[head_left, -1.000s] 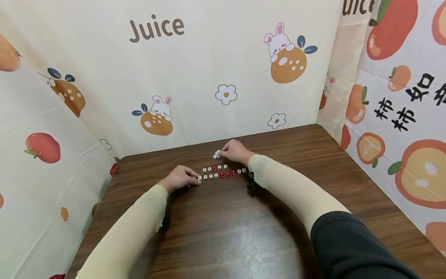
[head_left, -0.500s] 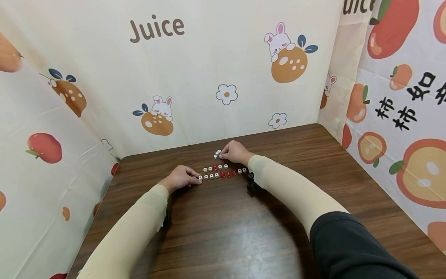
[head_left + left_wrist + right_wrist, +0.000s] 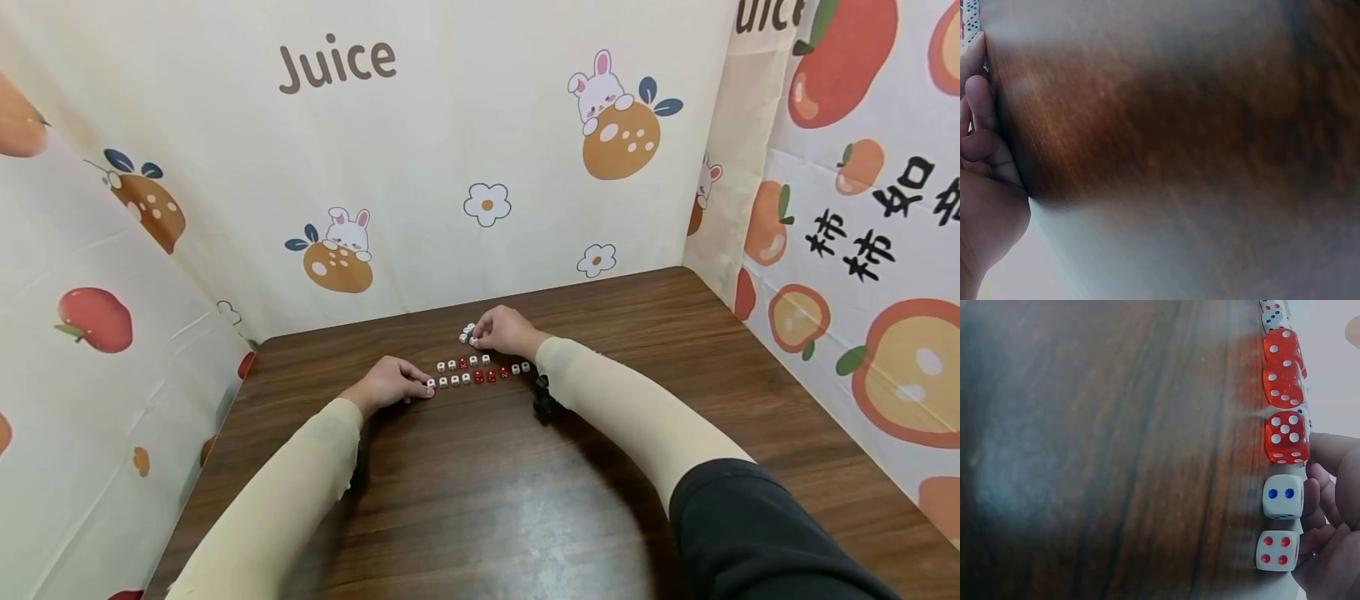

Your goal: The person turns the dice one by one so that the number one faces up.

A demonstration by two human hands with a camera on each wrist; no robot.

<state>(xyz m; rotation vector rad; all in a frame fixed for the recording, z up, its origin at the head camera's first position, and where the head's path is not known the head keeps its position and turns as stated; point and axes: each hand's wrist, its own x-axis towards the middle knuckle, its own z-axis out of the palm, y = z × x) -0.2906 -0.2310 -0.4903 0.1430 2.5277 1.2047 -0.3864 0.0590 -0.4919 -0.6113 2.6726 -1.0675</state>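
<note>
My left hand (image 3: 390,383) pinches the white die (image 3: 431,383) at the left end of the front row. In the left wrist view only part of the left hand (image 3: 988,187) shows, at the left edge. My right hand (image 3: 506,331) reaches beyond the rows, with thumb and finger at a white die (image 3: 473,341) beside a small cluster of white dice (image 3: 463,337). The front row mixes white dice with red dice (image 3: 478,377). Behind it runs a shorter row of white dice with one red die (image 3: 462,362). The right wrist view shows front-row dice, including a red die (image 3: 1286,437), before the right hand (image 3: 1335,519).
The dice lie on a brown wooden table (image 3: 450,500). A fruit-and-rabbit printed cloth wall (image 3: 420,167) stands along the table's far edge, with printed cloth on both sides. A black wrist device (image 3: 542,398) hangs under the right forearm, near the front row's right end.
The right fingers have drawn one white die slightly toward me from the cluster, which has spread out a little. The left hand and both rows look unmoved.
</note>
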